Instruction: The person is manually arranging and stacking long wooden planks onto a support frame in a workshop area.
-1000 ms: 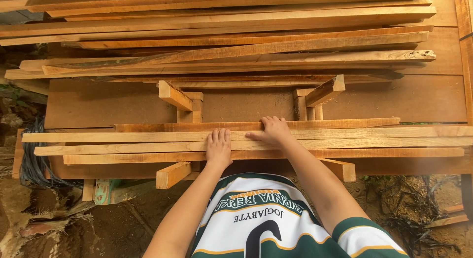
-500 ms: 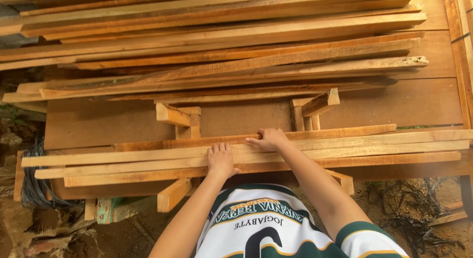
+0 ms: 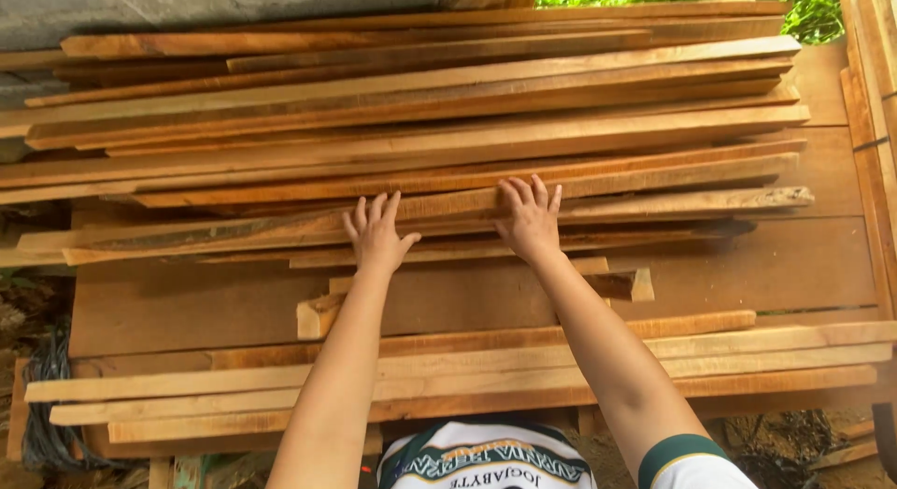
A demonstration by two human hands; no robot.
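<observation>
A big pile of long rough wooden slats [image 3: 411, 106] lies across a wide board at the far side. My left hand [image 3: 376, 233] and my right hand [image 3: 528, 215] are stretched out with fingers spread, palms down on the nearest slats of that pile. Both touch a long slat [image 3: 673, 205] at the pile's front edge; neither hand grips it. A smaller stack of several slats [image 3: 747, 358] lies close to my body, under my forearms.
A wide brown board [image 3: 187, 302] carries the wood. Short wooden blocks [image 3: 322, 313] stick up between the two stacks. More planks [image 3: 869, 97] stand at the right edge. Dark cables [image 3: 47, 433] lie at the lower left. Green leaves show at the top right.
Both hands left the near stack of slats and reached forward onto the far pile. The view tilted up, so the near stack now sits lower in the picture.
</observation>
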